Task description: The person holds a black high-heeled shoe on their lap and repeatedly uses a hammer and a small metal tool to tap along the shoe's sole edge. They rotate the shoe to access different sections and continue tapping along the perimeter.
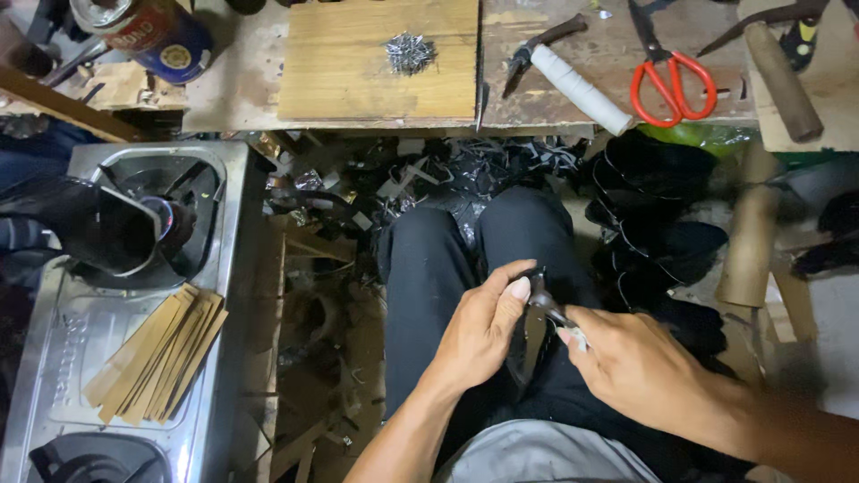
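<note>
Over our lap, our left hand (pixel 483 326) pinches the top edge of a thin dark strip (pixel 528 335), fingers clenched on it, while our right hand (pixel 640 367) grips a small metal tool (pixel 557 315) against it. The strip looks light and pliant, likely to flop, so we judge it best held close to the working edge. Red scissors (pixel 673 79) and a heap of small nails (pixel 410 52) lie on the worktop (pixel 242 98) beyond.

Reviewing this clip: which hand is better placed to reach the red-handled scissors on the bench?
Probably the right hand: the scissors lie on its side of the bench. It holds a small tool, though, and the left hand grips the dark piece.
</note>
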